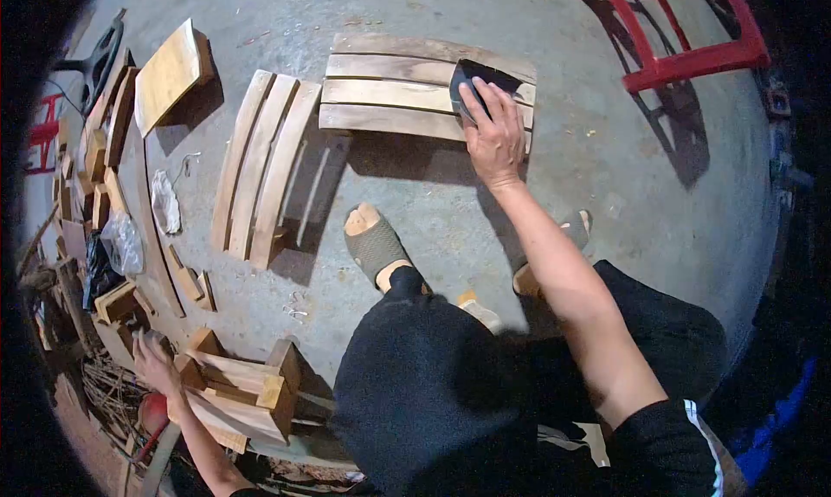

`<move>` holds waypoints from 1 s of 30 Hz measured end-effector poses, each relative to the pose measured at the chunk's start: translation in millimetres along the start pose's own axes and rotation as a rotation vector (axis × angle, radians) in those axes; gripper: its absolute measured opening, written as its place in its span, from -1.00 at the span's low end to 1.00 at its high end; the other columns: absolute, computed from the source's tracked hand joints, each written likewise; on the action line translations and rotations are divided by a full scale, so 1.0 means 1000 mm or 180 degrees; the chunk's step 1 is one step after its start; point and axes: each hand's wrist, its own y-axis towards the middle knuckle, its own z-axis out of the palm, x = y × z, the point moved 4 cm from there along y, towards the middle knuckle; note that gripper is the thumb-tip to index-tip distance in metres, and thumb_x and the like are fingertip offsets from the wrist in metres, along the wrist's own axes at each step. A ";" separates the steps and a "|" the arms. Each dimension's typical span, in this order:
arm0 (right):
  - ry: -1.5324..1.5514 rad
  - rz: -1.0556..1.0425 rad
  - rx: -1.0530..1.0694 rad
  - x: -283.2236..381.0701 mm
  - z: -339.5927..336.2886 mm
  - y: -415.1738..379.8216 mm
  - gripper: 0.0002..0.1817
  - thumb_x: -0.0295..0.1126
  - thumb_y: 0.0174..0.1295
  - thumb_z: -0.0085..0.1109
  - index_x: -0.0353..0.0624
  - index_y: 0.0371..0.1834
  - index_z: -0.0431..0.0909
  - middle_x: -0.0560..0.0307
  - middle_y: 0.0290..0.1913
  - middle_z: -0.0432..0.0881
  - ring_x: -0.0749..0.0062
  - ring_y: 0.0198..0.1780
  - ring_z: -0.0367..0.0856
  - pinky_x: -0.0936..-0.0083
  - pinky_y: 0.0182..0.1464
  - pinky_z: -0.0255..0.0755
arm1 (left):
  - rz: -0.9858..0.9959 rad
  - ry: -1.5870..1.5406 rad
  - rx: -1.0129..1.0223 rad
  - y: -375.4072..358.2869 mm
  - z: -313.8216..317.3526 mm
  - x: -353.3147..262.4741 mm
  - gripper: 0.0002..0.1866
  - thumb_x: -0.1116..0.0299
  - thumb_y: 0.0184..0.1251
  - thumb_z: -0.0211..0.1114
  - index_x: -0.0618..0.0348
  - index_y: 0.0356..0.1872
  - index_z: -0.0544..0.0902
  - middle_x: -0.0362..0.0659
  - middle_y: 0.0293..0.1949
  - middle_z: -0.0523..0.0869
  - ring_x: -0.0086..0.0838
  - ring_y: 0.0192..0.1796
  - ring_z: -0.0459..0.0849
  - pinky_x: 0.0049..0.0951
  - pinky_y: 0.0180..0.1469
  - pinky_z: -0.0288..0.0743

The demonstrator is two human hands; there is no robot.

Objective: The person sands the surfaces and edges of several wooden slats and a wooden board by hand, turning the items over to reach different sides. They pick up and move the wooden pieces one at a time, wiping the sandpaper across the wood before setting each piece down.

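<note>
My right hand (496, 138) presses a dark sheet (468, 74), apparently sandpaper, onto the right end of a slatted wooden piece (389, 92) standing on the concrete floor. Its fingers lie over the sheet, spread a little. At the lower left, my left hand (156, 365) is held out beside a small wooden frame (238, 380), fingers apart and slightly blurred; nothing shows in it. A second slatted piece (264, 164) with three long slats stands left of the first one.
A red metal frame (671, 64) is at the upper right. A wooden block with a pale board (173, 74) stands at the upper left. Wood offcuts, a plastic bag (124, 242) and a pile of sticks (112, 393) line the left side. My sandalled feet are below the slatted piece.
</note>
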 end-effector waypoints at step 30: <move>-0.0245 -0.0463 0.0078 0.001 0.011 -0.001 -0.30 -0.51 0.15 0.14 0.15 0.45 0.47 0.29 0.48 0.45 0.29 0.46 0.39 0.10 0.50 0.15 | -0.0224 -0.2866 0.0381 0.135 -0.066 -0.377 -0.46 -0.17 0.51 -0.05 0.06 -0.18 0.72 0.12 -0.26 0.77 0.09 -0.13 0.73 0.04 -0.09 0.56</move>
